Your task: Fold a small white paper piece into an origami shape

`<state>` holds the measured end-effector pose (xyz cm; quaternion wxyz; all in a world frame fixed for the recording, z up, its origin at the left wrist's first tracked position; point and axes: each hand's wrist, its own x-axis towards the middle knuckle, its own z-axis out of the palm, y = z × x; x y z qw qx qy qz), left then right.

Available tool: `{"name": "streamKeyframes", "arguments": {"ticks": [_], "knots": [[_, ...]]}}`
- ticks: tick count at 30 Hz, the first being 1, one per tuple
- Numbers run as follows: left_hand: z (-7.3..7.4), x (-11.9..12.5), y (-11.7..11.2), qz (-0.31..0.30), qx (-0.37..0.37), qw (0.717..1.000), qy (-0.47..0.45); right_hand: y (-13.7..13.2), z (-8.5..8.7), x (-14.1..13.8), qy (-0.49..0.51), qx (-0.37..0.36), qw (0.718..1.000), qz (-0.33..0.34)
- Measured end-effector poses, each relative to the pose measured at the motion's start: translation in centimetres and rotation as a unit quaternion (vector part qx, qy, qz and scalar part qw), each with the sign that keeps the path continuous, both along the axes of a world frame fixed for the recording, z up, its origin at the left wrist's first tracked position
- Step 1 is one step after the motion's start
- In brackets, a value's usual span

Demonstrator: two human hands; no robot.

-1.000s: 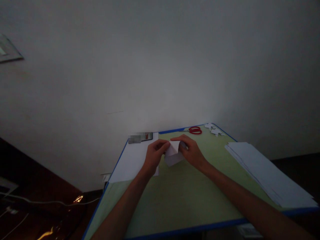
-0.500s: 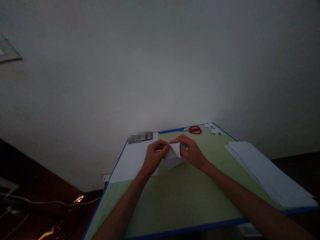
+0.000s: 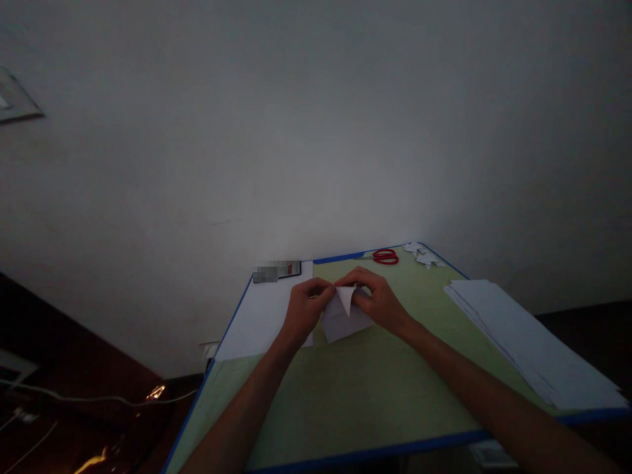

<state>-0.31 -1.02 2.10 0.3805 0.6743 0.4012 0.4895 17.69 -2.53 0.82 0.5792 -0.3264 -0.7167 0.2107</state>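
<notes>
White folded paper (image 3: 342, 329) is hanging between two bare hands, over the middle of the green tabletop (image 3: 345, 401); whether its lower edge is touching the surface, cannot tell. One pointed flap (image 3: 346, 300) is jutting downward between the fingers. Left hand (image 3: 307, 306) is pinching the paper's upper left, thumb against fingers. Right hand (image 3: 378, 297) is gripping the upper right, fingertips partly hidden behind the paper.

Step in hand, by my reading: a fold is being shaped, flap not yet pressed flat. Next move is seemingly calling for a firm left pinch and right fingers guiding the flap along its crease.

Farther out: flat white sheet (image 3: 251, 326) is lying to the left, phone (image 3: 291, 269) at its far end. Red-handled scissors (image 3: 386, 257) and paper scraps (image 3: 427, 259) are lying near the far edge; paper stack (image 3: 528, 342) is covering the right side.
</notes>
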Motion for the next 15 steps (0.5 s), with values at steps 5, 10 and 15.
{"name": "streamKeyframes", "arguments": {"ticks": [5, 10, 15], "knots": [[-0.26, 0.12, 0.27, -0.011, -0.016, 0.999, -0.033, -0.01, 0.06, -0.09, 0.007, -0.003, 1.0, 0.003], [-0.37, 0.21, 0.2, -0.021, -0.035, 0.997, -0.058, 0.07, 0.0, -0.03, 0.005, -0.014, 1.0, 0.005], [-0.04, 0.27, -0.12, -0.022, -0.045, 0.996, -0.071, 0.27, -0.36, 0.0, 0.003, -0.059, 0.998, 0.008]]}}
